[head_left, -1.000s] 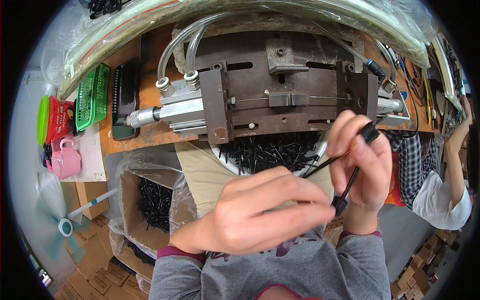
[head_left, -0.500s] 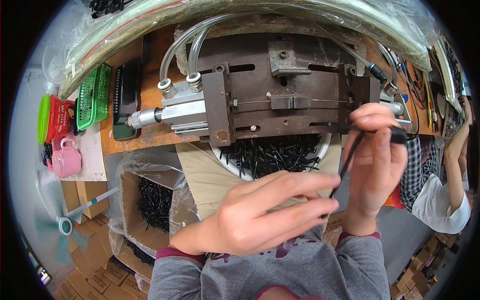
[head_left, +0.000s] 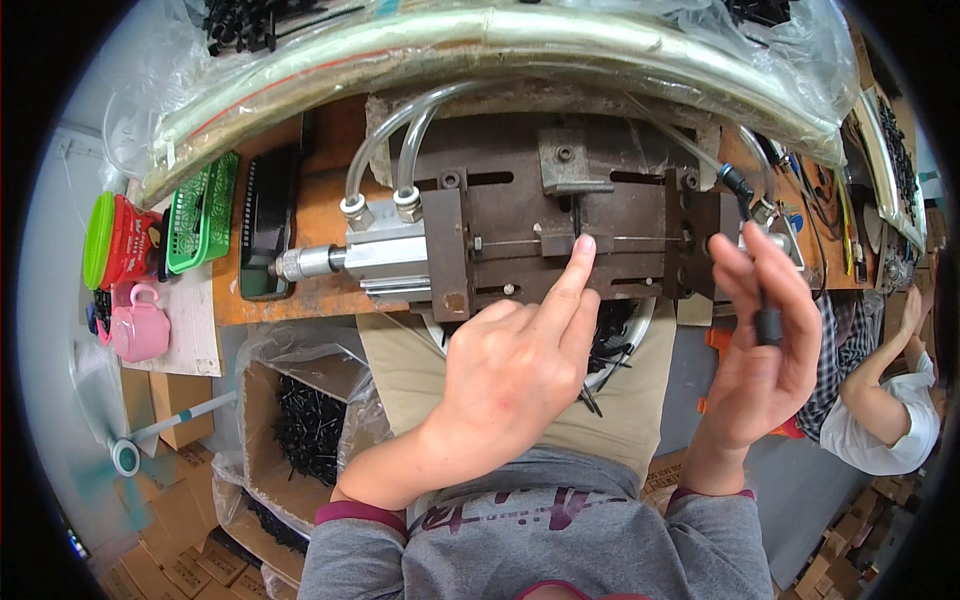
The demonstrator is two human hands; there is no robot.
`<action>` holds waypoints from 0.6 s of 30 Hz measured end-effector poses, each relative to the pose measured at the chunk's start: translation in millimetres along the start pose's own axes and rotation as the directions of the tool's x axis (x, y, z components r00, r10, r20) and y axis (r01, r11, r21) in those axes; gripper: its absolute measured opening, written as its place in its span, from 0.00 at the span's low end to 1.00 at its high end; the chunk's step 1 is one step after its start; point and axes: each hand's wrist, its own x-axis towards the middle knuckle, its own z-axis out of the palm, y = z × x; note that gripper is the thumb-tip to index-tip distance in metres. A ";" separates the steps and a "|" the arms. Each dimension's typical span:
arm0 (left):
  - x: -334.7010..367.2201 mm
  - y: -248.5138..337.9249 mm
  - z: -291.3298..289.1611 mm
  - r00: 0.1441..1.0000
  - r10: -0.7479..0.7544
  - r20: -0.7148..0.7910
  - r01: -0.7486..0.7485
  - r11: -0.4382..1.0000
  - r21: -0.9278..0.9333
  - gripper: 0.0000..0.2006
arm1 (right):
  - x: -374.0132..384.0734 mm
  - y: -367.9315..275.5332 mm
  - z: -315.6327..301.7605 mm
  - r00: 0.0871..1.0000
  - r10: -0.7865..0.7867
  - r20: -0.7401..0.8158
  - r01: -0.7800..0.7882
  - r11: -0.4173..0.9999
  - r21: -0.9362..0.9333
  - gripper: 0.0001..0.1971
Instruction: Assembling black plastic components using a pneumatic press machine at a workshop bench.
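Observation:
My left hand (head_left: 520, 365) reaches over a dark metal fixture (head_left: 520, 215). Its index finger is stretched out, the tip at a small block (head_left: 560, 243) in the fixture's middle. A thin black piece (head_left: 577, 212) stands upright just beyond that fingertip, its lower end hidden by it. My right hand (head_left: 765, 350) is raised beside the fixture's right end, fingers curled round a slim black rod with a thick cylindrical end (head_left: 767, 326). The exact kind of that rod cannot be made out.
Silver pneumatic cylinders (head_left: 388, 262) with clear hoses (head_left: 362, 150) flank the fixture. Below it sits a white basin (head_left: 612, 378) of black pieces. A plastic-lined carton (head_left: 262, 420) holds more. Green baskets (head_left: 205, 215) and a pink cup (head_left: 140, 325) stand left; another person's arm (head_left: 880, 375) shows right.
My left hand has moved away from my right hand, forward onto the fixture's middle. A thin black piece now stands there. My right hand still holds the black rod, with its thick end turned downward.

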 end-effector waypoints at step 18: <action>158.2 -124.6 -66.1 0.974 -0.021 -0.224 0.053 0.989 0.138 0.13 | -4.1 15.4 31.1 0.816 -0.096 0.570 0.466 0.693 -0.550 0.08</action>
